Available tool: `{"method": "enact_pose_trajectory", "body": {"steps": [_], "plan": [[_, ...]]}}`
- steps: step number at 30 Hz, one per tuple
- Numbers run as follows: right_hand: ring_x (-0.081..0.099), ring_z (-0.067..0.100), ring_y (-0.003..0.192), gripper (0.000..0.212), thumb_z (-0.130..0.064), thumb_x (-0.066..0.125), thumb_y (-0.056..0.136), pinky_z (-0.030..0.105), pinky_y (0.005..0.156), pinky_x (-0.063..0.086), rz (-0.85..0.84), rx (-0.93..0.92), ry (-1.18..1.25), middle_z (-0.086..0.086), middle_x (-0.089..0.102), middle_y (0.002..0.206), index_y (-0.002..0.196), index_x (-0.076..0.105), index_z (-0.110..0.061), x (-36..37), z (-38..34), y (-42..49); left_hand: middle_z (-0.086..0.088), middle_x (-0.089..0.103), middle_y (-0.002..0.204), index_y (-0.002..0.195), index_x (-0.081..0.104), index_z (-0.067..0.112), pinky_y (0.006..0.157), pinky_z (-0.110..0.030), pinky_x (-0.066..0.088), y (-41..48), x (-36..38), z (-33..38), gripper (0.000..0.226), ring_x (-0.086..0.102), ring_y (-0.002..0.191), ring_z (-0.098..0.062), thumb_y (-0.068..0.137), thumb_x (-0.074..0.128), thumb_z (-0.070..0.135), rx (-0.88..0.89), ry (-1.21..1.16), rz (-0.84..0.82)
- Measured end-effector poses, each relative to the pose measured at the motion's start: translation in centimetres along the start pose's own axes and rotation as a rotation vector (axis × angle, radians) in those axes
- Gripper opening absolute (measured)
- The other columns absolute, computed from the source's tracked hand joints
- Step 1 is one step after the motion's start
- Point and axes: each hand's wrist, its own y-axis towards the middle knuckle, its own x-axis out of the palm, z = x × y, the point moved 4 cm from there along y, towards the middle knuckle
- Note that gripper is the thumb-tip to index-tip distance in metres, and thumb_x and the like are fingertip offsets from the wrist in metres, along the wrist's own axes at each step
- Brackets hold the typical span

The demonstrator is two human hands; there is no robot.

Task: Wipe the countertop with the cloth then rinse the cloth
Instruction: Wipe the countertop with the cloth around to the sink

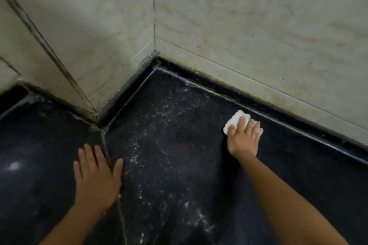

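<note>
Black speckled stone countertop (298, 157) meets pale marbled wall tiles (258, 26) at an inside corner. White folded cloth (235, 120) lies flat on the countertop, close to the raised black back strip (219, 83) on the right side. Right hand (244, 139) presses on the cloth with fingers extended and spread, not curled round it. Left hand (97, 177) rests palm down on the countertop, fingers straight, holding nothing, beside a grouted seam (105, 145). White specks (159, 121) are scattered across the surface between the hands.
</note>
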Motion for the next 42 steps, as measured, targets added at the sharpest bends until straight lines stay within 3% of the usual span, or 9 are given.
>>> {"method": "enact_pose_trajectory", "body": {"steps": [6,11,16,18,21,27,30,36,42], "plan": [[-0.018,0.039,0.143,0.06,-0.037,0.013,0.101,0.051,0.113,-0.015,0.02,0.186,0.043,0.023,-0.013,0.157,0.152,-0.005,-0.01,0.5,-9.0,3.0,-0.016,-0.028,0.153,0.147,-0.018,0.01,0.116,-0.041,-0.01,2.5,0.1,-1.3,0.083,-0.026,0.141,-0.027,0.088,0.011,0.062,-0.065,-0.051,-0.084],[-0.02,0.029,0.145,0.058,-0.039,0.01,0.102,0.043,0.118,-0.011,-0.055,-0.501,-0.067,0.014,-0.014,0.159,0.153,-0.006,-0.017,3.5,-16.0,-0.2,-0.014,-0.032,0.151,0.146,-0.021,0.012,0.116,-0.04,-0.011,2.7,0.2,-1.4,0.085,-0.029,0.14,-0.026,0.086,0.006,0.065,-0.087,-0.045,-0.122],[-0.016,0.014,0.146,0.057,-0.048,0.013,0.1,0.032,0.119,-0.007,-0.181,-1.141,-0.208,-0.003,-0.009,0.159,0.153,0.004,-0.027,3.6,-13.4,-2.7,-0.014,-0.037,0.149,0.145,-0.025,0.013,0.115,-0.04,-0.014,2.4,-0.2,-1.3,0.087,-0.033,0.138,-0.025,0.083,0.004,0.066,-0.071,-0.056,-0.156],[-0.01,0.016,0.147,0.063,-0.056,0.004,0.097,0.03,0.119,-0.005,-0.12,-1.069,-0.197,-0.004,-0.004,0.16,0.153,0.008,-0.026,2.6,-11.1,-0.4,-0.014,-0.038,0.148,0.144,-0.026,0.013,0.115,-0.04,-0.014,2.4,-0.2,-1.3,0.086,-0.034,0.137,-0.025,0.083,0.003,0.066,-0.064,-0.057,-0.167],[-0.009,0.02,0.147,0.063,-0.049,0.007,0.099,0.03,0.119,-0.008,0.001,-0.653,-0.108,0.003,-0.005,0.16,0.153,0.009,-0.017,1.4,-10.2,3.4,-0.014,-0.038,0.148,0.144,-0.026,0.012,0.115,-0.04,-0.015,2.5,0.0,-1.5,0.085,-0.035,0.137,-0.026,0.085,0.004,0.065,-0.057,-0.061,-0.16],[-0.014,0.035,0.145,0.06,-0.031,0.017,0.101,0.045,0.118,-0.008,0.036,-0.042,0.087,0.023,-0.009,0.157,0.151,-0.002,-0.004,2.7,-18.4,3.9,-0.014,-0.042,0.145,0.142,-0.03,0.013,0.113,-0.039,-0.018,2.6,0.1,-1.5,0.081,-0.04,0.133,-0.024,0.087,0.004,0.063,-0.045,-0.06,-0.172],[-0.014,0.035,0.145,0.061,-0.033,0.016,0.101,0.044,0.118,-0.008,0.036,-0.127,0.071,0.022,-0.009,0.158,0.151,-0.003,-0.004,3.0,-20.9,3.9,-0.014,-0.04,0.146,0.142,-0.029,0.013,0.113,-0.038,-0.017,2.5,0.0,-1.4,0.081,-0.039,0.133,-0.024,0.089,0.005,0.062,-0.044,-0.069,-0.162],[-0.011,0.02,0.147,0.057,-0.04,0.018,0.103,0.031,0.12,-0.002,-0.08,-0.941,-0.117,0.007,-0.004,0.161,0.153,0.006,-0.017,3.1,-18.8,1.8,-0.012,-0.045,0.14,0.141,-0.031,0.012,0.113,-0.039,-0.017,2.5,-0.3,-1.4,0.081,-0.039,0.133,-0.024,0.086,0.001,0.062,-0.053,-0.058,-0.179],[-0.01,0.031,0.146,0.06,-0.033,0.018,0.102,0.041,0.119,-0.006,0.013,-0.317,0.026,0.02,-0.005,0.159,0.151,0.001,-0.003,3.2,-22.0,4.3,-0.012,-0.046,0.14,0.135,-0.036,0.015,0.113,-0.039,-0.018,2.5,-0.3,-1.3,0.076,-0.039,0.133,-0.025,0.089,0.005,0.06,-0.057,-0.071,-0.178]]}}
